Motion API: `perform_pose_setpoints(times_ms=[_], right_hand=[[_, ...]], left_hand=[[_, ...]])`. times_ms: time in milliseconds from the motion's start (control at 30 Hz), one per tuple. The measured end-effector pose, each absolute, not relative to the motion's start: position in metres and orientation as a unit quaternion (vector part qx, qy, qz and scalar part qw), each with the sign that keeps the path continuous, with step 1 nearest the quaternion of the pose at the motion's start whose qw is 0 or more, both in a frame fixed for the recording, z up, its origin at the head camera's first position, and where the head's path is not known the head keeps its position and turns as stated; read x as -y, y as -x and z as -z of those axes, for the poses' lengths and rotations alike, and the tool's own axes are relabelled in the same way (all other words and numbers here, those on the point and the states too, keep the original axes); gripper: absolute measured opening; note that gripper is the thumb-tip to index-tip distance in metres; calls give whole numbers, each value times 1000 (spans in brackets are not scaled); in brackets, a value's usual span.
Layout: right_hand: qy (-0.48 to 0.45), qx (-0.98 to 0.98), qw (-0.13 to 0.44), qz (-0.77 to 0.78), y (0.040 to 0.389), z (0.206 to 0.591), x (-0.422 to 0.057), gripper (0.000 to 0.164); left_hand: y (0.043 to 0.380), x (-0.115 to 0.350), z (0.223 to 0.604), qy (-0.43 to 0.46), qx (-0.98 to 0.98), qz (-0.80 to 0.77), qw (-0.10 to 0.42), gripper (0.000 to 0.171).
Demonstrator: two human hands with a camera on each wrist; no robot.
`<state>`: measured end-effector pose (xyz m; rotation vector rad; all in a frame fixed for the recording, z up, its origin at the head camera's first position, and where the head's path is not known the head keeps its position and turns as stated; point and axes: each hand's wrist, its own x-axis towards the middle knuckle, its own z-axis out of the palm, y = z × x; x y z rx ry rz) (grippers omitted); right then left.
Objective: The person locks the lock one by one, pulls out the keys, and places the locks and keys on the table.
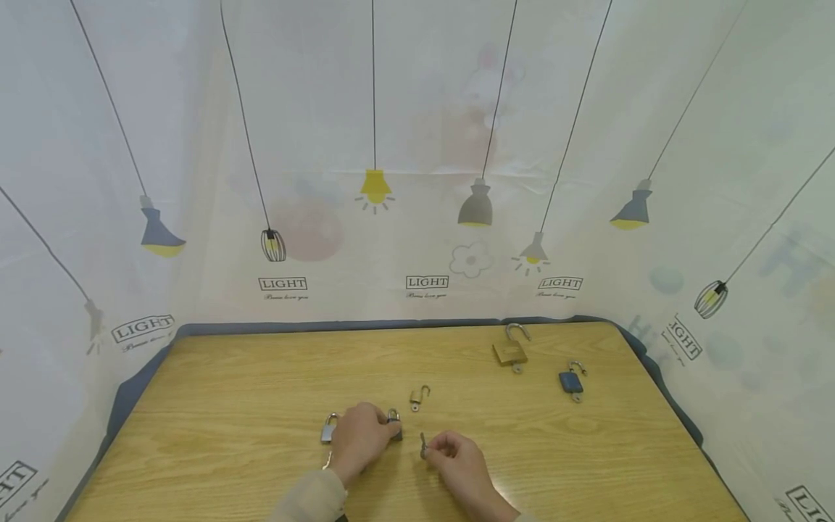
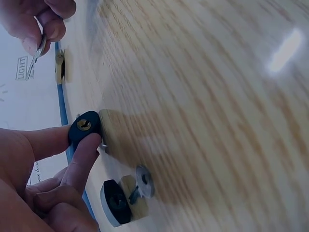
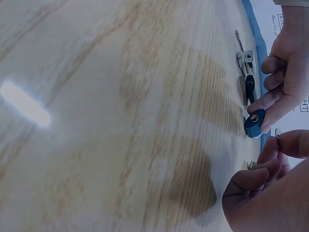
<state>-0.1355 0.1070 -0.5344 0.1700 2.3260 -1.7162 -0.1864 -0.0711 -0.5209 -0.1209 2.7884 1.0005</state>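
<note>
My left hand (image 1: 362,435) pinches a small dark blue padlock (image 2: 76,135) between thumb and finger. Its brass keyhole (image 2: 84,124) faces toward me, and its shackle shows above the fingers in the head view. To the right, apart from the lock, my right hand (image 1: 459,467) holds a small metal key (image 1: 422,444) between thumb and fingers, blade pointing away from me. Just left of my left hand is a silver padlock (image 1: 327,433) with its shackle closed, partly hidden by the hand. Beside that padlock a key (image 2: 145,182) shows in the left wrist view.
A small brass padlock (image 1: 416,397) lies beyond the hands, shackle open, key in it. Farther right are a larger brass padlock (image 1: 509,352) and a blue padlock (image 1: 570,382), both with open shackles and keys. Patterned cloth (image 1: 352,297) surrounds the wooden table (image 1: 261,377).
</note>
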Motion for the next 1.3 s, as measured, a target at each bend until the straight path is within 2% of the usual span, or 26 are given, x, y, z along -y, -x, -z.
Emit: perform_pose_setpoints(times_ms=[200, 433, 533, 800, 1133, 1300], right_hand=[[-58, -795, 126, 590, 135, 535, -107, 16], [-45, -796, 121, 591, 135, 533, -108, 20], [-46, -797, 120, 591, 134, 533, -108, 21], [-48, -800, 116, 586, 135, 533, -108, 22], [-39, -820, 95, 563, 134, 534, -104, 13], [-43, -835, 81, 543, 136, 531, -100, 9]], left_hand=[[186, 70, 518, 38, -945, -316, 73, 25], [186, 71, 515, 30, -963, -261, 52, 46], [187, 71, 514, 27, -968, -245, 51, 48], [187, 73, 511, 10, -974, -220, 50, 48], [185, 74, 508, 9, -976, -209, 55, 45], [186, 77, 504, -1, -974, -224, 39, 34]])
